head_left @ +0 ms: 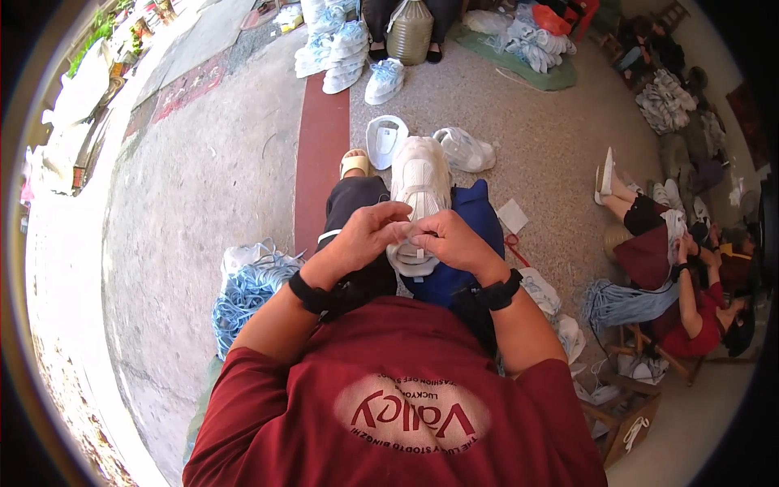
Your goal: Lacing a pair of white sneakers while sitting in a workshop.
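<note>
A white sneaker (420, 166) rests on my lap, toe pointing away from me, over a blue cloth (479, 219). Above its opening my two hands meet. My left hand (373, 234) has thumb and fingers drawn together in a pinch at the shoe's left side. From the right, my right hand (458, 241) pinches close to the left fingertips. Whatever sits between the fingers is too small to make out. Just beyond the toe lie a white shoe piece (386, 140) and another white shoe (466, 150) on the ground.
A heap of light blue laces (251, 294) lies by my left side. White shoes (331, 50) are stacked ahead. At right sits a co-worker in a red shirt (690, 325), beside a blue lace bundle (629, 302). Wooden stools (621, 410) stand at lower right.
</note>
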Available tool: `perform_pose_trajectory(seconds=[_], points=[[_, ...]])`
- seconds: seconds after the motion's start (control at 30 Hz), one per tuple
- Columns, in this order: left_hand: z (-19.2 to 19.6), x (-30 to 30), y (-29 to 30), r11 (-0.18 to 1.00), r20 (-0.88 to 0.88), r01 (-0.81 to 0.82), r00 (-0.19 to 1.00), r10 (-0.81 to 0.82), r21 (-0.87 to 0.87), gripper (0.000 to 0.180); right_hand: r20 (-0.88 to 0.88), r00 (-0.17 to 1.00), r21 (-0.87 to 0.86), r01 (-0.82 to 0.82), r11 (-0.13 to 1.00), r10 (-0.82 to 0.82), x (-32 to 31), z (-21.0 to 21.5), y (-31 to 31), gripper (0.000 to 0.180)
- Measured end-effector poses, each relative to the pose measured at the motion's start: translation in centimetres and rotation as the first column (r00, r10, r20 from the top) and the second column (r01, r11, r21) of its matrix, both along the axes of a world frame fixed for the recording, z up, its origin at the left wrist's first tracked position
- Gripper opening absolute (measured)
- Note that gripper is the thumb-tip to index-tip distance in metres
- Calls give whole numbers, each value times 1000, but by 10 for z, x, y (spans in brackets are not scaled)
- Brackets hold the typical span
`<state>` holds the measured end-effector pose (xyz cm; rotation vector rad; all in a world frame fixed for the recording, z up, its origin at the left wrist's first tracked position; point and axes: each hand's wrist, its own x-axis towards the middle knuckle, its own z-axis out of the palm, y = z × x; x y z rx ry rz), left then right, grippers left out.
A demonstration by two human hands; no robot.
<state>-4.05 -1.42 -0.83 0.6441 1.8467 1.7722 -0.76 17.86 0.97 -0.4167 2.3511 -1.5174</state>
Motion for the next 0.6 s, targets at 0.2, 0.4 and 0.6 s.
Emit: perform_pose_trajectory(seconds=[0.2,0.4,0.6], points=[[3,-11,13,978,74,178,983,-171,-109,28,17,995,12,102,995,-102,-5,-4,8,18],[-22,-33,13,996,99,71,993,-65,-61,17,113,959,-156,275,949,-260,-25,-30,21,18],[-28,-58,22,953,263,-197,930,255,-229,15,308,835,-142,514,846,-455,-57,-51,34,14]])
